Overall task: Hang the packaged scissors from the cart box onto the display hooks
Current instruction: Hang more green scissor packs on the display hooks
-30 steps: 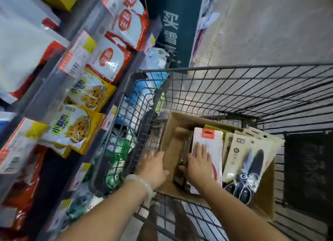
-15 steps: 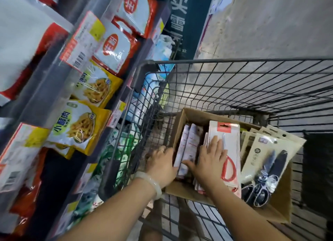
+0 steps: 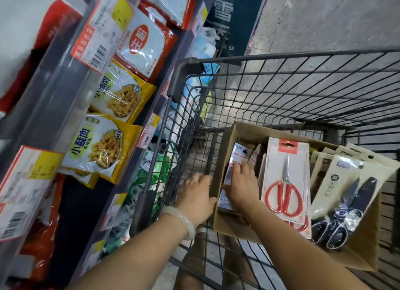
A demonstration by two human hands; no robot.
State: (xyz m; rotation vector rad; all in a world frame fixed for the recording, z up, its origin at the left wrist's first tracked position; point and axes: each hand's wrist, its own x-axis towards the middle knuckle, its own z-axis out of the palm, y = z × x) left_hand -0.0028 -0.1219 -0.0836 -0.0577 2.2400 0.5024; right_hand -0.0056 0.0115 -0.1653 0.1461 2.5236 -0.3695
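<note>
A brown cardboard box (image 3: 225, 151) stands in the wire shopping cart (image 3: 303, 88). It holds several carded packs: a white pack with red-handled scissors (image 3: 285, 177), beige packs with black shears (image 3: 346, 194), and narrow silver-white packs (image 3: 237, 159) at the box's left end. My right hand (image 3: 241, 186) lies on the narrow packs, fingers spread over them; whether it grips one is unclear. My left hand (image 3: 198, 197), with a ring and a pale bangle, presses against the box's left outer wall. No display hooks are in view.
Shelving (image 3: 71, 77) on the left carries yellow snack bags (image 3: 101, 146), red-and-white bags (image 3: 142, 45) and price tags. The cart's rim runs close to the shelf edge. Grey concrete floor (image 3: 324, 21) lies beyond the cart. A dark sign with white characters (image 3: 231, 14) stands behind.
My right hand has shifted left from the red-scissors pack to the narrow packs at the box's left end. The left hand stays against the box wall. The view has moved closer.
</note>
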